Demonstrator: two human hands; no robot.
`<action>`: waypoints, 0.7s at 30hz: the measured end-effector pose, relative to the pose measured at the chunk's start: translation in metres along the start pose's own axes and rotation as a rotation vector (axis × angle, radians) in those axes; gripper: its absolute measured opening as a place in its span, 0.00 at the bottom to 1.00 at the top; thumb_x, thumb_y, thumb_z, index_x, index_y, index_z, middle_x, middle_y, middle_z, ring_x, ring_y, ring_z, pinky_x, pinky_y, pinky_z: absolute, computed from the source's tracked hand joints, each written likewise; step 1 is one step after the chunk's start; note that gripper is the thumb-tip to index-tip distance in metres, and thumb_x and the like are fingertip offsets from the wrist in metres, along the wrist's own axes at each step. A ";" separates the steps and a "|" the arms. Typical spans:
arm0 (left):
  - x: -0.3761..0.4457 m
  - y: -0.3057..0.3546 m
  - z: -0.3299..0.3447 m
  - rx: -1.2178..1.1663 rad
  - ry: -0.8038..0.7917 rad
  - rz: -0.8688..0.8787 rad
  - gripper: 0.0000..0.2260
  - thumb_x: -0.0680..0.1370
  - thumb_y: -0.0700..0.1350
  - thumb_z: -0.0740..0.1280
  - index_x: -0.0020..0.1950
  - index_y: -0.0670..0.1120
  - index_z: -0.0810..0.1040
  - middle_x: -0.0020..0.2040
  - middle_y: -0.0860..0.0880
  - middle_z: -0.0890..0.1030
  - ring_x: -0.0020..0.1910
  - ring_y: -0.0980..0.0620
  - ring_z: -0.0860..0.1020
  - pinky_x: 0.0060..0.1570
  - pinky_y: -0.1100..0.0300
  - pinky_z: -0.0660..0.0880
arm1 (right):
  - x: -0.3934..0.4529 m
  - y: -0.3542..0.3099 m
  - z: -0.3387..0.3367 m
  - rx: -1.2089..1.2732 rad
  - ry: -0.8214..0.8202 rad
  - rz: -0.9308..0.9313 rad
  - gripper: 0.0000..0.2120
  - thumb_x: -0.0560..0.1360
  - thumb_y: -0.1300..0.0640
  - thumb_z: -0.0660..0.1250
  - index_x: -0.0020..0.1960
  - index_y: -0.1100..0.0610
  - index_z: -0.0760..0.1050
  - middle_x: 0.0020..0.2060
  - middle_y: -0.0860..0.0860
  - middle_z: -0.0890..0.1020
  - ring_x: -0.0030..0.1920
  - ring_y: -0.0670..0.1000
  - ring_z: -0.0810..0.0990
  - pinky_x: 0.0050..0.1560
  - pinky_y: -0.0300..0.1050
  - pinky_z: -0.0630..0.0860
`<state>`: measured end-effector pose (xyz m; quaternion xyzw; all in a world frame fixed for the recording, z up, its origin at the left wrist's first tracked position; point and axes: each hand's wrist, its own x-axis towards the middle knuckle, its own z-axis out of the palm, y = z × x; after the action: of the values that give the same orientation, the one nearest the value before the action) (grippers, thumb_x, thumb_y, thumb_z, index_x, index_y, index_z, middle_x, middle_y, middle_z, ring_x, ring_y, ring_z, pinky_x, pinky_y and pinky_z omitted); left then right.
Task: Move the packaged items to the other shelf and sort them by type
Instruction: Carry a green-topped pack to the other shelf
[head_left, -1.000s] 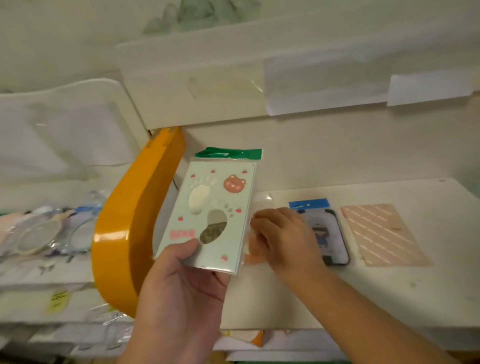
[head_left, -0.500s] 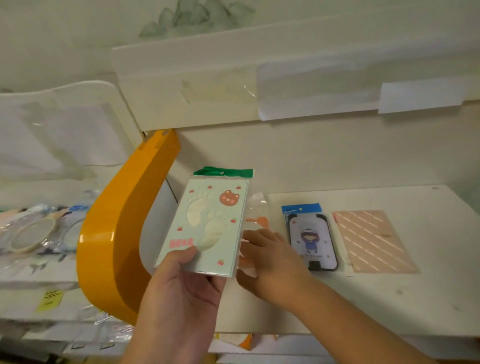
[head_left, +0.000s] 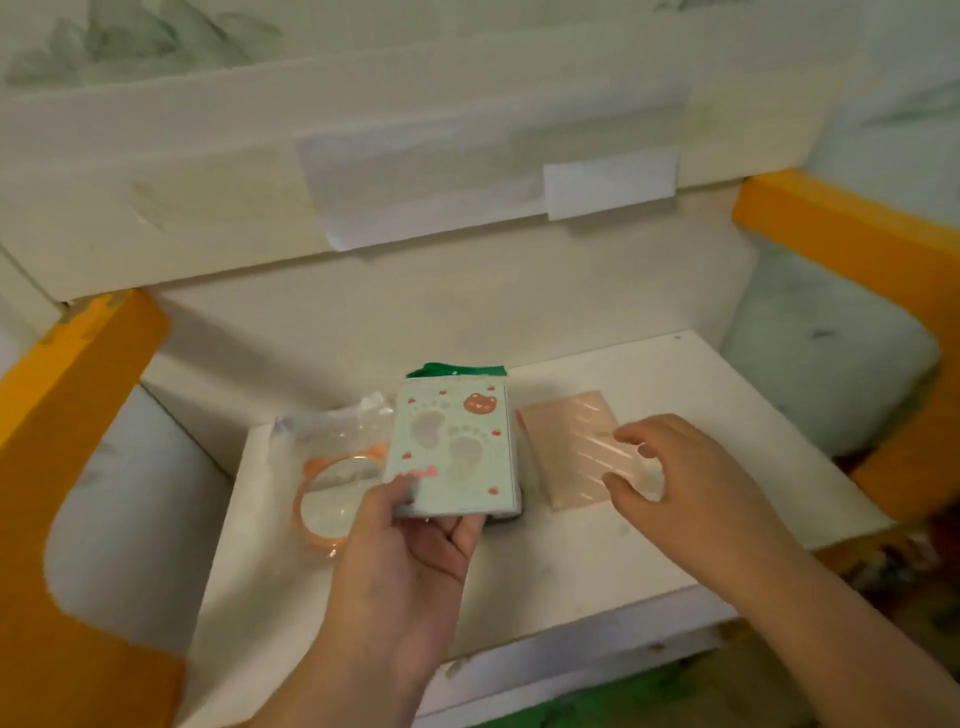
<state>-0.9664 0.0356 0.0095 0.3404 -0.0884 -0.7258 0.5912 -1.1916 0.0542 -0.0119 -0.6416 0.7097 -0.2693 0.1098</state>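
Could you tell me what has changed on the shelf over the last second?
The right hand moved right, from the orange-ringed packet to above the pink striped card. The left hand still holds the footprint card packet, now lower, hiding the dark packet.

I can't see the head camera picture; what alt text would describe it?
A left hand holds a pale green footprint-patterned packet above a white shelf. The open right hand hovers over a pink striped packet; an orange ring in clear wrap lies at left.
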 end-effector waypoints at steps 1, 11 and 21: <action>0.004 -0.015 0.007 0.013 -0.012 -0.029 0.17 0.80 0.37 0.59 0.67 0.46 0.78 0.60 0.43 0.84 0.61 0.43 0.82 0.61 0.42 0.78 | -0.010 0.010 -0.011 -0.022 0.004 0.026 0.20 0.75 0.45 0.69 0.65 0.45 0.72 0.57 0.37 0.73 0.55 0.41 0.73 0.55 0.37 0.70; 0.063 -0.171 0.076 0.136 -0.131 -0.296 0.16 0.81 0.32 0.60 0.69 0.39 0.72 0.61 0.36 0.82 0.56 0.37 0.82 0.45 0.41 0.83 | -0.095 0.063 -0.073 -0.184 0.041 0.149 0.20 0.75 0.42 0.67 0.66 0.40 0.69 0.56 0.30 0.66 0.54 0.34 0.64 0.46 0.22 0.64; 0.083 -0.233 0.102 0.072 -0.019 -0.388 0.19 0.83 0.33 0.58 0.73 0.44 0.69 0.67 0.38 0.77 0.54 0.38 0.79 0.46 0.37 0.81 | -0.129 0.084 -0.085 -0.180 0.028 0.206 0.18 0.76 0.41 0.65 0.65 0.40 0.71 0.58 0.32 0.71 0.57 0.38 0.70 0.56 0.34 0.73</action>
<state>-1.2195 -0.0023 -0.0696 0.3649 -0.0527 -0.8257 0.4270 -1.2861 0.2023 -0.0091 -0.5686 0.7947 -0.2011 0.0690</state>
